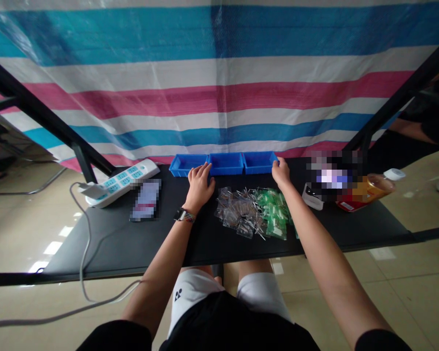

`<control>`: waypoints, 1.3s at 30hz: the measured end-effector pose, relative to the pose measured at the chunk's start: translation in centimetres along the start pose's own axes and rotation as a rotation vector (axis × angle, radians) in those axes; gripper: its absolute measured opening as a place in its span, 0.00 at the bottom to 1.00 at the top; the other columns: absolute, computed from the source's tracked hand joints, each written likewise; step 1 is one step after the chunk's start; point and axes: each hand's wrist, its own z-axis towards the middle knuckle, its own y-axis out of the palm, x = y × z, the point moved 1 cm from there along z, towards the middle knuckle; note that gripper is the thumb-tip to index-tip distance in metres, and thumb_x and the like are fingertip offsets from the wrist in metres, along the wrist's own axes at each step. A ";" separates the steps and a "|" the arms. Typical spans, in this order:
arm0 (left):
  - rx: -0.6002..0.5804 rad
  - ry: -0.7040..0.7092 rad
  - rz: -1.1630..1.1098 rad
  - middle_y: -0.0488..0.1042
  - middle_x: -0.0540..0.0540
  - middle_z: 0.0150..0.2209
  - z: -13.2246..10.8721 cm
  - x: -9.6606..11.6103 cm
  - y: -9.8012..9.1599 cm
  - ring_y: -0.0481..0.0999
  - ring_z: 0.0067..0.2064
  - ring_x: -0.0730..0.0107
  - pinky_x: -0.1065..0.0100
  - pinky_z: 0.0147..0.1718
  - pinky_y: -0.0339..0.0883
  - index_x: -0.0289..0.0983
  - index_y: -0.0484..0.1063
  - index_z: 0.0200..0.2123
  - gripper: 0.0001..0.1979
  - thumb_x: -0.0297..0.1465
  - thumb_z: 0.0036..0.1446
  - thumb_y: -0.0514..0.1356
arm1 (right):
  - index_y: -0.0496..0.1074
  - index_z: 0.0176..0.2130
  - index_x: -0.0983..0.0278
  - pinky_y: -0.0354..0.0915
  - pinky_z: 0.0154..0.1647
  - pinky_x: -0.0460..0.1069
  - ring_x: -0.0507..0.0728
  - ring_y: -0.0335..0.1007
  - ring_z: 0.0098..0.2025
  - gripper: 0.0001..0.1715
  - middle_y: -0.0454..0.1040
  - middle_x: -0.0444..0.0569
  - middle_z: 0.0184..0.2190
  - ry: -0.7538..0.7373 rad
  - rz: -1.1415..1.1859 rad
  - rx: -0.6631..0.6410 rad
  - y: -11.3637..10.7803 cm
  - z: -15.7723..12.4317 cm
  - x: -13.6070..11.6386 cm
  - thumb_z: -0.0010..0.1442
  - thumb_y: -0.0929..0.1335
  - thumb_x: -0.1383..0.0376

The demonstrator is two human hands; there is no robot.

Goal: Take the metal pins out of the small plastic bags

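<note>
Three shallow blue plastic bins stand in a row at the back of the black table: a left bin (188,171), a middle bin (227,168) and a right bin (260,167). My left hand (200,187), with a band on its wrist, rests fingers outstretched at the front where the left and middle bins meet. At the row's far right end, my right hand (281,172) has its fingers curled against the right bin's side. Between my arms lies a pile of small clear plastic packets (237,212) with thin metal pieces, beside green packets (274,214).
A white power strip (122,183) with a grey cable (89,234) and a phone (146,200) lie on the left. On the right are a white case (312,196), a blurred-out item (332,178) and a bottle (380,184). Striped sheeting (219,87) hangs behind; black frame bars (47,112) flank the table.
</note>
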 end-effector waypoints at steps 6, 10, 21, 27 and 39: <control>-0.043 0.036 -0.035 0.65 0.35 0.75 0.3 0.1 0.4 0.65 0.72 0.41 0.38 0.72 0.56 0.34 0.65 0.74 0.32 0.34 0.69 0.56 | 0.75 0.60 0.67 0.65 0.69 0.65 0.70 0.75 0.65 0.26 0.79 0.66 0.61 0.012 -0.012 -0.007 0.0 0.0 -0.3 0.69 0.61 0.63; -0.027 0.038 -0.055 0.69 0.35 0.73 0.3 0.1 0.3 0.66 0.71 0.44 0.41 0.71 0.57 0.36 0.66 0.72 0.30 0.34 0.69 0.56 | 0.75 0.61 0.67 0.65 0.69 0.65 0.70 0.75 0.64 0.26 0.78 0.66 0.62 0.013 -0.010 -0.011 0.0 -0.1 -0.3 0.69 0.61 0.63; -0.001 0.061 -0.070 0.76 0.39 0.66 0.5 0.5 -0.5 0.70 0.67 0.49 0.47 0.69 0.58 0.38 0.74 0.62 0.21 0.33 0.69 0.56 | 0.76 0.58 0.66 0.65 0.69 0.65 0.71 0.75 0.64 0.25 0.81 0.65 0.57 0.020 0.007 -0.001 -0.1 -0.2 -0.5 0.68 0.61 0.63; -0.018 0.049 -0.056 0.77 0.41 0.66 0.4 0.7 -0.6 0.69 0.69 0.48 0.45 0.72 0.55 0.38 0.71 0.65 0.23 0.32 0.69 0.56 | 0.73 0.60 0.67 0.65 0.69 0.65 0.71 0.74 0.65 0.27 0.78 0.67 0.60 0.007 0.036 -0.012 -0.7 -0.1 -1.0 0.69 0.63 0.57; -0.312 0.356 -0.260 0.62 0.41 0.77 -2.8 4.9 -3.7 0.50 0.80 0.42 0.40 0.76 0.50 0.46 0.63 0.76 0.38 0.52 0.69 0.63 | 0.60 0.76 0.51 0.59 0.77 0.74 0.72 0.60 0.76 0.44 0.67 0.57 0.72 -0.527 -0.049 -0.155 -13.5 -18.2 0.0 0.68 0.72 0.48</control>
